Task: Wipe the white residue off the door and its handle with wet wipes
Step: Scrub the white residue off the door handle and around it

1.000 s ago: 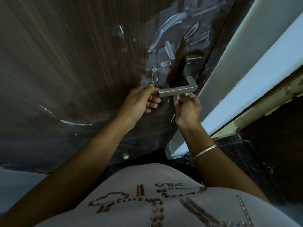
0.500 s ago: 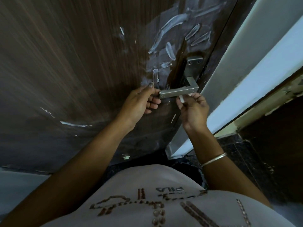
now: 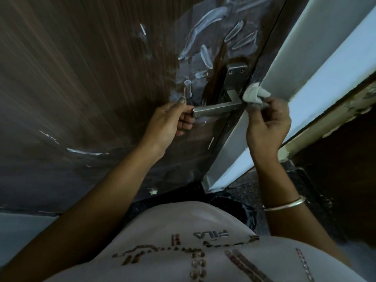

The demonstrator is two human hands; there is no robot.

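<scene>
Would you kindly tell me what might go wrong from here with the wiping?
The wet wipe pinched in the right hand looks crumpled and grey, so it may smear residue instead of lifting it. The left hand grips the handle at its free end, so that covered part could be missed.

A doorway inside a building, by its look a home rather than a workplace.

A dark brown wood-grain door [image 3: 81, 78] fills the left and far part of the view. It carries a brushed-metal lever handle [image 3: 215, 109] on a tall rectangular steel backplate [image 3: 234, 78] with two screws at its top, and white smears [image 3: 205, 55] streak it around the fitting. To its right runs a white-painted door frame [image 3: 305, 58], and further right a cream-coloured edge with chipped, flaking paint [image 3: 335, 110]. At the foot of the frame lies a dark speckled stone floor [image 3: 305, 180]. A pale grey surface [image 3: 20, 231] shows at the near left.
</scene>
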